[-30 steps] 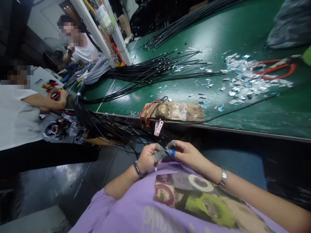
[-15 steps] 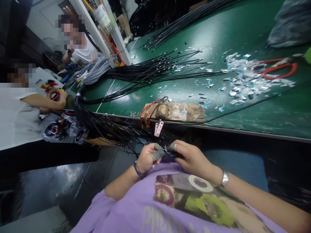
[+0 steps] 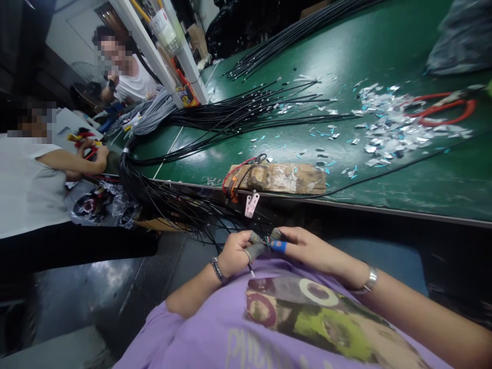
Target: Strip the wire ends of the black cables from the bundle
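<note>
Just above my purple shirt, my left hand (image 3: 238,251) is closed around a black cable, with grey wrap on its thumb and finger. The cable's short end (image 3: 251,270) pokes out below the fingers. Thin coloured wires (image 3: 268,241) stick out between my two hands. My right hand (image 3: 307,249) pinches these wires between its thumb and a finger; one tip has a blue cover and the other a grey wrap. The fingertips hide most of the wires. Left of my hands hangs a bundle of black cables (image 3: 154,197) over the table edge.
On the green table (image 3: 284,146) lie a wooden board (image 3: 295,178) with a pink clip (image 3: 251,204), foil scraps (image 3: 388,128), a red-handled tool (image 3: 448,118) and more black cables (image 3: 219,110). One person (image 3: 34,174) works at left; another (image 3: 132,77) sits farther back.
My right hand has turned, and its blue-covered fingertip now shows clearly. My left hand has shifted slightly right, and more of the cable end shows beneath it. Both still hold on.
</note>
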